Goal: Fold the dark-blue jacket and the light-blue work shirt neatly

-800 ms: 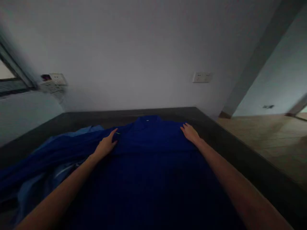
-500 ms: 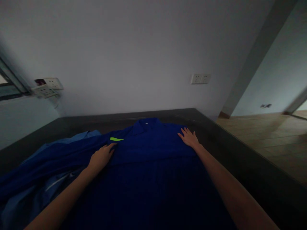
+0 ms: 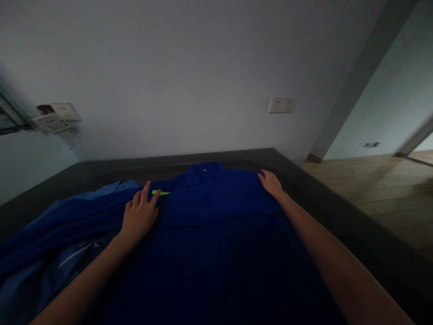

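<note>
A dark blue collared shirt (image 3: 216,198) lies spread out, its collar toward the wall and its lower part lost in shadow. Over its left shoulder, by a bright green strip (image 3: 158,192), my left hand (image 3: 140,212) rests with fingers spread, holding nothing. At the opposite shoulder edge my right hand (image 3: 271,183) has its fingers drawn together on the cloth; the thumb side is partly hidden. The long left sleeve (image 3: 77,214) stretches out to the left, across a lighter blue garment (image 3: 43,271).
The dark tabletop (image 3: 297,189) stands against a pale wall (image 3: 182,81). A double socket (image 3: 283,105) is on the wall, and more sockets (image 3: 56,119) are at the left corner. A wooden floor (image 3: 379,189) lies to the right.
My left hand has lifted off the shoulder, drawn back left and spread its fingers, uncovering the green strip. My right hand's fingers spread, then came together again at the shoulder edge.
</note>
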The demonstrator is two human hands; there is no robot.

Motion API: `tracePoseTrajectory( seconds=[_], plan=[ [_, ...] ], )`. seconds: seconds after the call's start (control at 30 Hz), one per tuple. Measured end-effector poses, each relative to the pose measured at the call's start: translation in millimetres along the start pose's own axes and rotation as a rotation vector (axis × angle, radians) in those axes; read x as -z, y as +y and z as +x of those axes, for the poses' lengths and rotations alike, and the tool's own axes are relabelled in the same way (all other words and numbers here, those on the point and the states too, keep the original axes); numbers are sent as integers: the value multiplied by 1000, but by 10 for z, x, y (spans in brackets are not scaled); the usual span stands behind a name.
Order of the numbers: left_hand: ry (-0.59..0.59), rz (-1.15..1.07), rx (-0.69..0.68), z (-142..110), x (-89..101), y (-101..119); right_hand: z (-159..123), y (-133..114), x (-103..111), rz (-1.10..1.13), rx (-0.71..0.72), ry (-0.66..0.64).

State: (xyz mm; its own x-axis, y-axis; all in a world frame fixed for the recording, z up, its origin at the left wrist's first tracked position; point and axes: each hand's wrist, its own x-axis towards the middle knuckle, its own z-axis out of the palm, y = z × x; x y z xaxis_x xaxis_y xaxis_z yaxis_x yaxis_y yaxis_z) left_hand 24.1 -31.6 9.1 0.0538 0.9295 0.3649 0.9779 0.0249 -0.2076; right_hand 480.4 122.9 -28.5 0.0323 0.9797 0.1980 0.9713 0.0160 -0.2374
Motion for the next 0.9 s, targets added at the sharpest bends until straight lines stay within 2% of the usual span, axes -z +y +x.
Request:
tracePoseTrajectory(
  seconds=[0.07, 0.13, 0.2, 0.27, 0.33, 0.37, 0.43, 0.5, 0.57, 0.63, 0.77, 0.9],
  plan=[
    [35, -68, -78, 56, 108, 207, 80, -5, 72, 7, 50, -1],
    [-16, -228, -229, 96, 235, 578, 162, -14, 126, 12, 108, -44],
    [-93, -448, -470, 98, 366, 1087, 238, -7, 168, 11, 146, -94],
    [-123, -618, -700, 62, 479, 1663, 301, 26, 204, 0, 144, -126],
    [-102, -704, -836, 24, 555, 2222, 343, 75, 229, -15, 106, -143],
    [-91, -721, -876, 18, 576, 2473, 357, 99, 233, -24, 77, -148],
    [-63, -722, -873, 50, 581, 2898, 371, 135, 220, -41, 1, -150],
    [-37, -686, -825, 131, 542, 3208, 376, 149, 176, -56, -81, -148],
    [-31, -646, -778, 227, 470, 3409, 382, 144, 112, -64, -148, -146],
    [-39, -628, -745, 298, 384, 3518, 393, 133, 48, -64, -191, -145],
    [-42, -663, -704, 335, 258, 3559, 432, 120, -18, -54, -219, -128],
    [-13, -695, -710, 327, 245, 3536, 477, 99, -5, -52, -209, -91]
  ],
)
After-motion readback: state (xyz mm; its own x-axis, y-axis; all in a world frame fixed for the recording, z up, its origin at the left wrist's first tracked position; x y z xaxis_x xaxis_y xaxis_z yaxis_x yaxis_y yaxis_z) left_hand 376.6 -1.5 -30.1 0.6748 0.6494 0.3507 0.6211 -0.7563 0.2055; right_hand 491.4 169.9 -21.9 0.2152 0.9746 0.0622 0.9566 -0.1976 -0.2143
